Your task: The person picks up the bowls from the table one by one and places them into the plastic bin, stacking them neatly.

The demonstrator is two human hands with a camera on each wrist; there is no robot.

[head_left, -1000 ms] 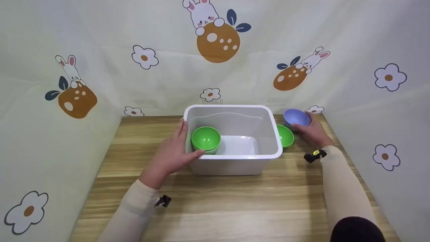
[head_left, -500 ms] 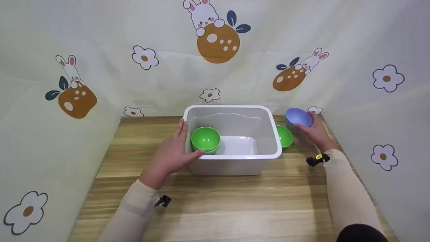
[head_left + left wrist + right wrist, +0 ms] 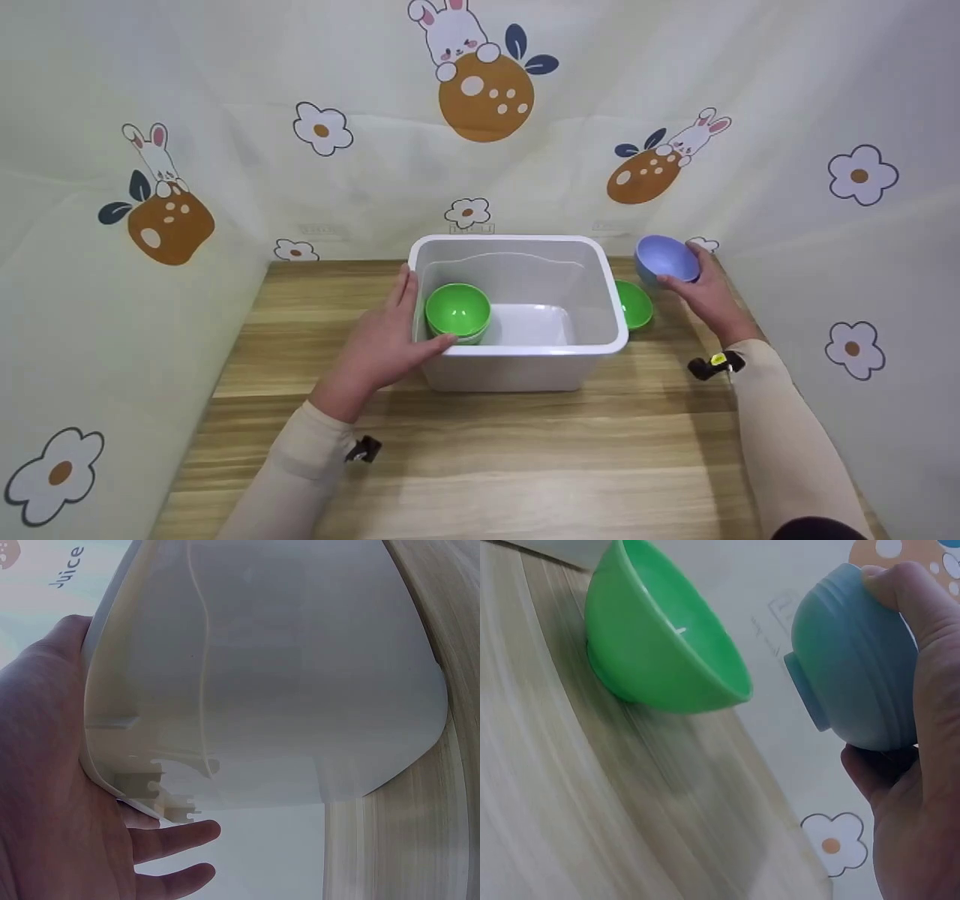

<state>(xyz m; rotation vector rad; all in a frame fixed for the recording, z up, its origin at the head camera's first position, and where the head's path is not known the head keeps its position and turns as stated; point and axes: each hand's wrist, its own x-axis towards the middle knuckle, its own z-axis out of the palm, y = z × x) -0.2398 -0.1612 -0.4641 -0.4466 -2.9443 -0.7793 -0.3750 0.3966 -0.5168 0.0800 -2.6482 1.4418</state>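
Note:
My left hand (image 3: 379,341) rests on the near left corner of a white plastic bin (image 3: 517,350). Its thumb lies across the front rim; the fingers (image 3: 176,840) are fairly straight along the outside in the left wrist view. Inside the bin, at the left, sits a green bowl (image 3: 458,309) with another rim showing beneath it. My right hand (image 3: 709,296) grips a blue bowl (image 3: 666,259) by its side, thumb at the rim. In the right wrist view the blue bowl (image 3: 855,664) is tilted and off the table, with bands below its rim.
Another green bowl (image 3: 636,306) stands on the table just right of the bin, partly hidden by the bin's rim. The wooden table (image 3: 480,457) meets patterned cloth walls (image 3: 360,187) at the back and both sides.
The blue bowl has risen slightly in my right hand, which has shifted a little to the right. My left hand and the bin stay in place.

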